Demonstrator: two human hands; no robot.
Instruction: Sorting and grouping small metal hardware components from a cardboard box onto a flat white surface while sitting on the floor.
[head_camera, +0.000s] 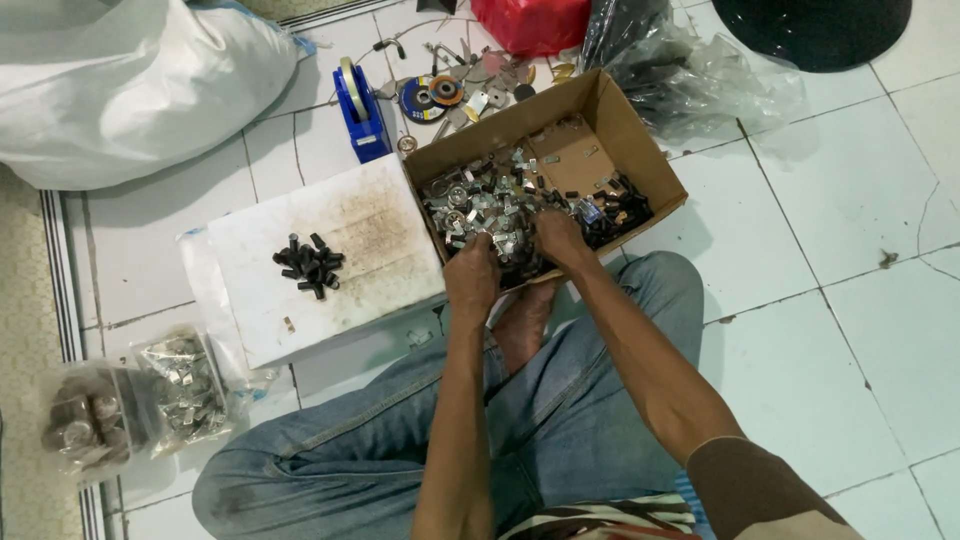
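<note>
Both hands: left hand (471, 277), right hand (560, 238) in parts box (640, 140).

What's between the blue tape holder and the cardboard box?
In the head view, two round discs lie on the floor tiles between the tape holder and the box, with small metal bits scattered beside them.

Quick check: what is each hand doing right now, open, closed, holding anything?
Left hand: curled into the small metal parts in the cardboard box; grip cannot be told.
Right hand: same, fingers buried in the parts; cannot tell.
</note>
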